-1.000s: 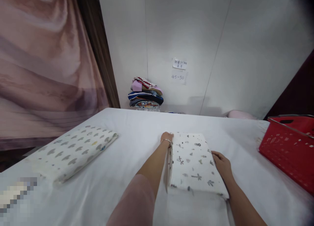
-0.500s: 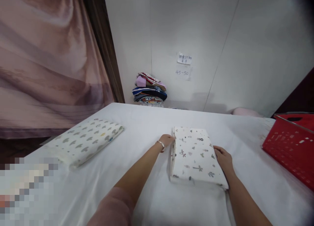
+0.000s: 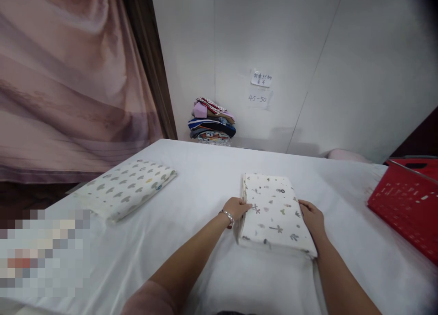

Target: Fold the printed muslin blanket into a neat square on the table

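Note:
A folded white cloth (image 3: 268,217) printed with small grey palm trees and leaves lies on the white-covered table. My left hand (image 3: 237,208), a bracelet at its wrist, pinches the left edge of this cloth, thumb on top and the other fingers hidden at the side. Along the opposite edge my right hand (image 3: 313,219) presses with curled fingers, partly hidden by the cloth's side. Farther left lies a second folded cloth (image 3: 132,185), white with grey mushroom-like shapes, apart from both hands.
On the right stands a red plastic basket (image 3: 405,210) with a metal handle. Beyond the far edge of the table (image 3: 205,164) is a stack of folded fabrics (image 3: 212,123) against the wall. A pink curtain (image 3: 78,77) hangs at left. Handwritten paper signs (image 3: 260,98) are on the wall.
My left hand has slid nearer along the cloth's left edge, its thumb now on top. My right hand stays at the right edge. The view has shifted slightly.

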